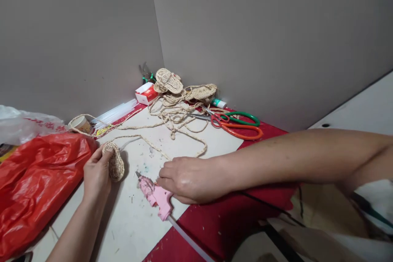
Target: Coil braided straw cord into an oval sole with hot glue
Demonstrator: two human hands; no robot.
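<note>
My left hand (97,174) pinches a small oval coil of braided straw cord (116,163), held just above the white board near the red bag. From the coil a cord (144,139) runs right across the board. My right hand (192,178) rests with curled fingers at the pink glue gun (161,198), touching its right side. The gun's metal nozzle points up and left, and a pale glue stick (192,241) sticks out of its back end. Whether the right fingers grip the gun is hidden.
Tangled straw cord (176,114) and oval straw pieces (168,81) lie at the back corner, beside scissors (245,125), pliers (146,73) and a red-white box (146,93). Left are a red plastic bag (46,184), a paper cup (81,124) and glue sticks (116,112). Grey walls rise behind.
</note>
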